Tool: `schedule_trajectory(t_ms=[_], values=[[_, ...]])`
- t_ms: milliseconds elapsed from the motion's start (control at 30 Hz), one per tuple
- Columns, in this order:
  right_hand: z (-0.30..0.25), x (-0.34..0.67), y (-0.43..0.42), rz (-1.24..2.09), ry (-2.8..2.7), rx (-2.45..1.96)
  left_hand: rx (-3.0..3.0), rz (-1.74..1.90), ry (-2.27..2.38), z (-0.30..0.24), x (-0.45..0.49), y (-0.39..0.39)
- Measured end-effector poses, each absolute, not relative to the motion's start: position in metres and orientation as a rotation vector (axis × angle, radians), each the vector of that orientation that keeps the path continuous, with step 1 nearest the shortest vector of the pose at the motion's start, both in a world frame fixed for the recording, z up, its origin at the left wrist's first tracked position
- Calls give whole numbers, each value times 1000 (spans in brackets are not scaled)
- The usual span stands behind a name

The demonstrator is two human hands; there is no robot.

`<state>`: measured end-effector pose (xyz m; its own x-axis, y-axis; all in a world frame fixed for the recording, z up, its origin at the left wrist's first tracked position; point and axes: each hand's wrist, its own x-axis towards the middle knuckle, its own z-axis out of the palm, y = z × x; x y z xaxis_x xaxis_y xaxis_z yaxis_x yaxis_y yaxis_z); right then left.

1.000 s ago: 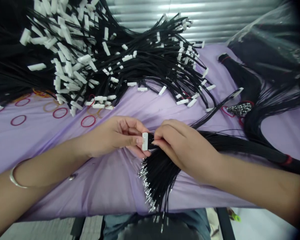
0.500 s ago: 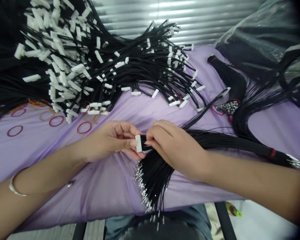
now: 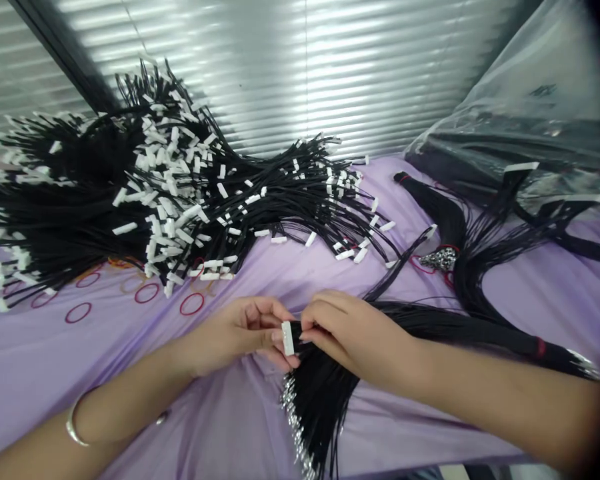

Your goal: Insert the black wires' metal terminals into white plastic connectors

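Since a second ago the view has tipped upward, so both hands sit lower in frame and more of the ribbed metal wall (image 3: 300,73) shows; the grip itself is unchanged. Item: white connector housing (image 3: 288,338), pinched upright by my left hand (image 3: 240,333), thumb and fingers closed on it. Item: my right hand (image 3: 355,333), fingers clenched on black wires entering the housing from the right. Item: loose wire bundle (image 3: 320,407) with bare metal terminals, fanning below both hands over the purple tabletop (image 3: 220,427). Item: finished pile of wires with connectors (image 3: 180,200), far left. Item: red rubber bands (image 3: 192,304) beside it. Handling note, as I judge it: keep the housing square and steady, feed one terminal straight, and avoid snagging neighbouring strands.
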<state>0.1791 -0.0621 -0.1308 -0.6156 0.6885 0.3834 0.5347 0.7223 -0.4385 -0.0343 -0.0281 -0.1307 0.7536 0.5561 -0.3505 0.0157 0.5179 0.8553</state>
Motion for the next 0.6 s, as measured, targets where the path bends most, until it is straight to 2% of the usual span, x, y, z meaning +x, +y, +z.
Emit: schedule_trajectory(t_ms=[267,433,600], values=[[-121,184,-70,152,-2368,-746,1289,336,734,-123,-30,-42],[-116,188,-73,106,-2608,-498,1610,315,797,-118,-25,-53],[-125,191,-72,87,-2761,-603,1579,279,865,-115,-24,-48]])
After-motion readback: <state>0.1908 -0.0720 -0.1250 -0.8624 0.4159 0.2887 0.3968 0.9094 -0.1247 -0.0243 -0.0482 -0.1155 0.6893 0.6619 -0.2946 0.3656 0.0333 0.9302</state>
